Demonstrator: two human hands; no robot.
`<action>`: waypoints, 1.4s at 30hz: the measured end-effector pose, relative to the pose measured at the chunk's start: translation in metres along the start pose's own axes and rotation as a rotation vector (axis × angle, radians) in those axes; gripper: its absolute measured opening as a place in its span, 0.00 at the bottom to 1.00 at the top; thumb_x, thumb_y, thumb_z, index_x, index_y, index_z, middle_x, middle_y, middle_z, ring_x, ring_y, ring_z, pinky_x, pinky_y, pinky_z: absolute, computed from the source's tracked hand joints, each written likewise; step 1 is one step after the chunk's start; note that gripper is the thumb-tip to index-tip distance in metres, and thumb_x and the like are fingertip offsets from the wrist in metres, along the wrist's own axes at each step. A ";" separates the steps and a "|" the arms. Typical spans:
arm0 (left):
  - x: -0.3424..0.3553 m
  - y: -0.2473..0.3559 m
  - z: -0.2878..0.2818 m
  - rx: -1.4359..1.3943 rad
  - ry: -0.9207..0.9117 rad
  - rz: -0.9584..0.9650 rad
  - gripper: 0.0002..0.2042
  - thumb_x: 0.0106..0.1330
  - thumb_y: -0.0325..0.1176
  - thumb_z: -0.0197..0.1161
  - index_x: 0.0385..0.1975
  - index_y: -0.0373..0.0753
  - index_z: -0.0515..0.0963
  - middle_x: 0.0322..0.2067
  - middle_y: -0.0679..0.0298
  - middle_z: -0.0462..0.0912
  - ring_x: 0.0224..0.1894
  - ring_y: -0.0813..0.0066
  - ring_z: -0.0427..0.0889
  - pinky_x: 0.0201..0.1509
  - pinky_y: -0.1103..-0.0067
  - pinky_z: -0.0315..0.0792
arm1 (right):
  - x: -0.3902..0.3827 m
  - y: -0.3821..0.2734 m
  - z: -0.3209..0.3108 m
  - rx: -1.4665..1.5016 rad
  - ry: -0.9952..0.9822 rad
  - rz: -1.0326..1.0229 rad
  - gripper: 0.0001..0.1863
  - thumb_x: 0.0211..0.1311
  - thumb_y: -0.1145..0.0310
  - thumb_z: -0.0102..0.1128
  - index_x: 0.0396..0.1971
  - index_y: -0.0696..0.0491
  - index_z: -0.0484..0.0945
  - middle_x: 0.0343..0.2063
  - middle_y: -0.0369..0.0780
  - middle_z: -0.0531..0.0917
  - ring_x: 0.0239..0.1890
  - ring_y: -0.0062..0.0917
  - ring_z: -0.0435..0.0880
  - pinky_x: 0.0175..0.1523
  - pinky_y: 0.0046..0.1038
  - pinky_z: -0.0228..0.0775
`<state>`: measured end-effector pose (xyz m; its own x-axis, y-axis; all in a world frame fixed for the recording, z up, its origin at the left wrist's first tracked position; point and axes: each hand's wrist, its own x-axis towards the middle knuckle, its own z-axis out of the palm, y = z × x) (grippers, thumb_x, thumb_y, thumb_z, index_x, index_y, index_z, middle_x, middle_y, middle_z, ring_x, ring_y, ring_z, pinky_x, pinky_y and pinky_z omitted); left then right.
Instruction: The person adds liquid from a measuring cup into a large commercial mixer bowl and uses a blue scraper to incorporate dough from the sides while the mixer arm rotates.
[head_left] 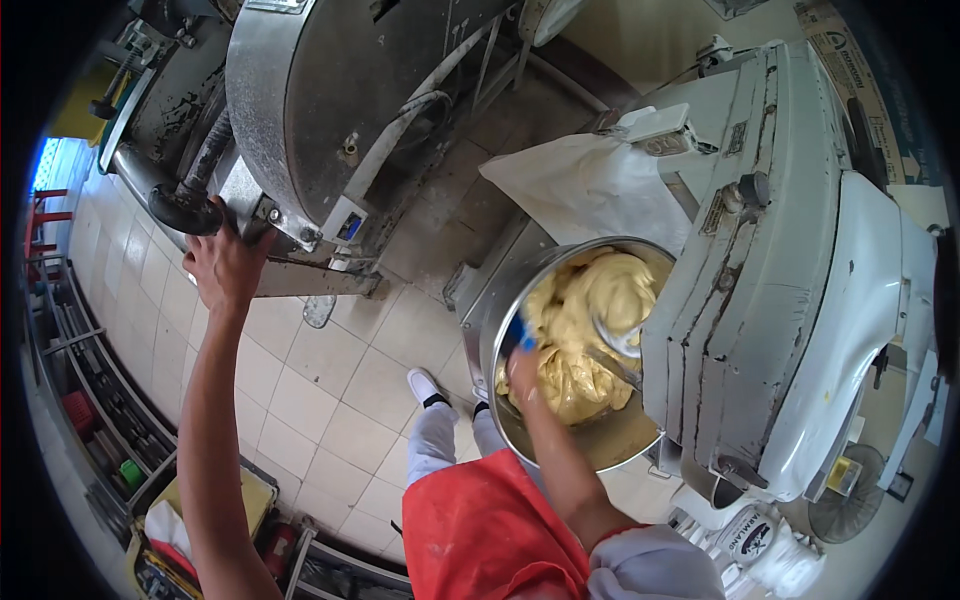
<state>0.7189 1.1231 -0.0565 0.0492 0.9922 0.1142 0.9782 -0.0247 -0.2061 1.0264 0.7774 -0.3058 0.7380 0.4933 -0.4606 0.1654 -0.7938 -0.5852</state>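
Note:
My right hand (522,370) reaches inside the steel mixing bowl (488,345), near its left wall, closed on a small blue tool (517,332) that is smeared by motion. Pale yellow dough or batter (575,375) is heaped in this bowl, around a metal mixing attachment (612,365). Over at the left, my left hand (228,265) rests with spread fingers on the metal frame of a large machine, just below a dark bent pipe (185,208). It holds nothing that I can see.
The worn white mixer (720,290) stands over the bowl's right side. A big round steel drum (300,110) fills the upper left. White plastic sheeting (590,185) hangs behind the bowl. Below left are a crate (255,500) and dark racks (100,430). Tiled floor (310,400) lies between.

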 end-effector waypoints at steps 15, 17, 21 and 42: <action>0.003 -0.003 0.006 0.026 0.019 -0.019 0.45 0.50 0.56 0.69 0.66 0.41 0.58 0.61 0.51 0.65 0.61 0.52 0.63 0.54 0.57 0.62 | 0.074 -0.068 -0.059 0.759 0.107 0.060 0.19 0.62 0.58 0.56 0.40 0.60 0.78 0.35 0.45 0.82 0.38 0.39 0.80 0.47 0.33 0.72; 0.000 0.008 0.000 0.014 -0.145 -0.093 0.46 0.49 0.57 0.68 0.66 0.41 0.59 0.62 0.50 0.65 0.62 0.52 0.63 0.57 0.58 0.61 | 0.006 -0.027 -0.039 0.523 0.036 -0.012 0.18 0.57 0.65 0.59 0.46 0.58 0.77 0.34 0.42 0.83 0.38 0.32 0.81 0.46 0.30 0.73; -0.007 -0.032 0.004 0.138 0.070 -0.026 0.45 0.50 0.58 0.67 0.66 0.40 0.59 0.60 0.50 0.67 0.60 0.52 0.65 0.56 0.56 0.62 | -0.092 -0.041 -0.053 0.474 -0.518 -0.085 0.23 0.56 0.77 0.58 0.54 0.60 0.73 0.52 0.44 0.78 0.53 0.31 0.76 0.60 0.31 0.65; -0.010 -0.033 0.012 0.056 -0.018 -0.054 0.46 0.49 0.53 0.70 0.66 0.40 0.58 0.60 0.49 0.68 0.61 0.50 0.65 0.58 0.57 0.59 | -0.007 -0.043 0.022 0.294 -0.338 -0.098 0.11 0.50 0.70 0.59 0.32 0.61 0.78 0.22 0.47 0.81 0.27 0.33 0.81 0.36 0.32 0.72</action>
<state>0.6838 1.1153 -0.0631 -0.0071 0.9940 0.1091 0.9665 0.0348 -0.2542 0.9993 0.8157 -0.2924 0.4650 0.6878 -0.5574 -0.0048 -0.6276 -0.7785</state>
